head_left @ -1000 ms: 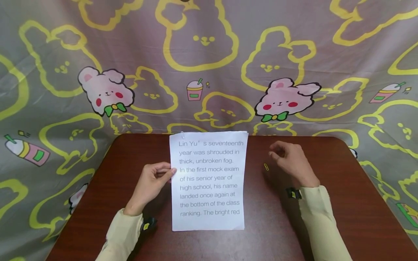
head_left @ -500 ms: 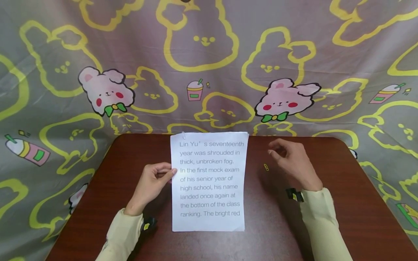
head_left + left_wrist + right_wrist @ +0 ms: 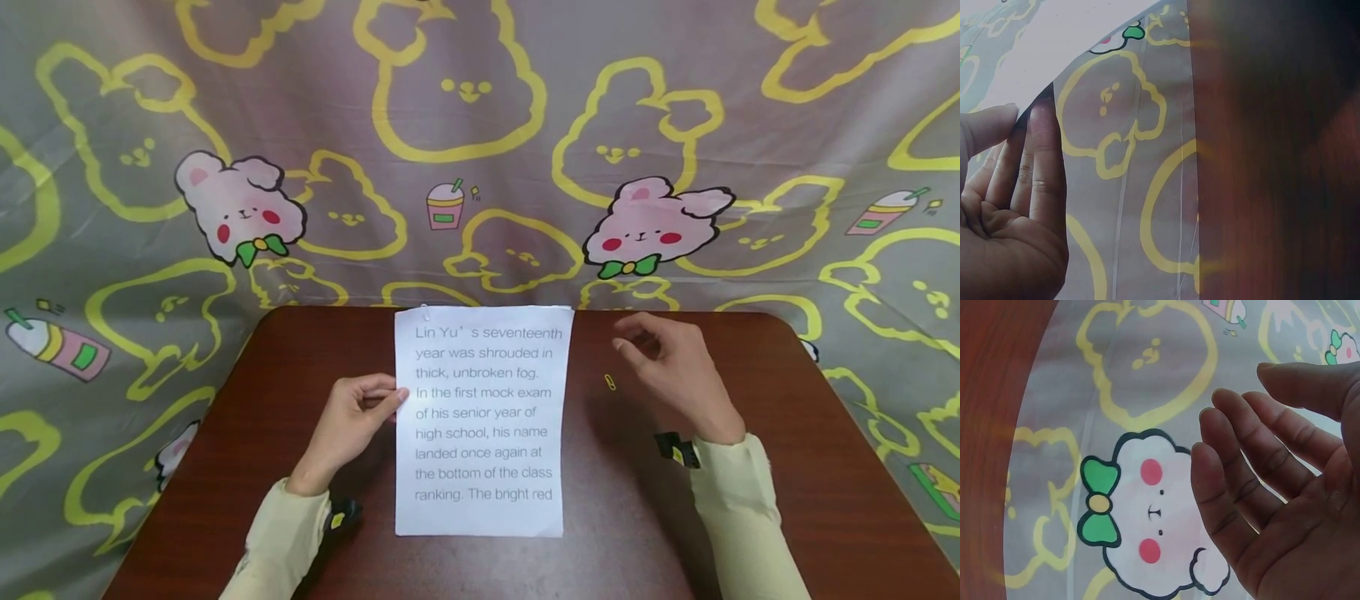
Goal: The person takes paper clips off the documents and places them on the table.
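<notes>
White printed paper sheets [image 3: 480, 517] stand raised above the table, their text facing the head camera. A small pale paper clip [image 3: 425, 312] sits at their top left corner. My left hand [image 3: 352, 421] pinches the sheets' left edge between thumb and fingers; the left wrist view shows the pinched paper [image 3: 1041, 44] too. To the right of the sheets, my right hand [image 3: 671, 367] hovers over the table with loosely bent fingers and nothing between them, as the right wrist view confirms. A yellow paper clip [image 3: 610, 382] lies on the table just left of it and lower.
The dark reddish-brown wooden table [image 3: 810, 500] ends at a rounded back edge. Behind it hangs a grey curtain [image 3: 510, 100] printed with yellow bear outlines, rabbit heads and drink cups. Each wrist wears a black band [image 3: 675, 450] below a pale sleeve.
The sheets shift very slightly right and down in the head view, still held by my left hand. My right hand drifts a little upward. The yellow paper clip stays on the table.
</notes>
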A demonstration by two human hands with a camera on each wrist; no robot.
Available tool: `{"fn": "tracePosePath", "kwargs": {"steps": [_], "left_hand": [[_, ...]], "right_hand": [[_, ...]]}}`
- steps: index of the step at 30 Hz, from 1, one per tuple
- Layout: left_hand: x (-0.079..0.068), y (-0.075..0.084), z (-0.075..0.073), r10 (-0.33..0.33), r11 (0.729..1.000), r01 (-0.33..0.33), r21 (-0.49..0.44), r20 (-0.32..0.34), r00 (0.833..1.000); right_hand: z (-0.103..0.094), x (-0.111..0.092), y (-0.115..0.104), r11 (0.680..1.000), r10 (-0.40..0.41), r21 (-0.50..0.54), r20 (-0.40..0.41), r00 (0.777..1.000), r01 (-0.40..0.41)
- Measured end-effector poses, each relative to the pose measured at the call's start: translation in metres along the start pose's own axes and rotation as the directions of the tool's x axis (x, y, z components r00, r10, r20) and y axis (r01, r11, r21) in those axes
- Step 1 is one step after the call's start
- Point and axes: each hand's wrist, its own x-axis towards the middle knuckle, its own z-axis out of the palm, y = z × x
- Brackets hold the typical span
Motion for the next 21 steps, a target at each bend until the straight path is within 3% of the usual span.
{"fn": "tracePosePath", "kwargs": {"steps": [10,21], "left_hand": [[-0.002,-0.001,-0.001,-0.009,1.0,0.009,0.001,-0.008,1.0],[-0.001,0.0,0.0,0.011,1.0,-0.011,0.004,-0.009,1.0]], "right_hand": [[-0.004,-0.008,-0.023,0.999,-0.012,0.038,-0.026,1.0,0.013],[-0.002,-0.008,-0.042,0.98,-0.156,0.111,-0.068,0.985,0.163]]}}
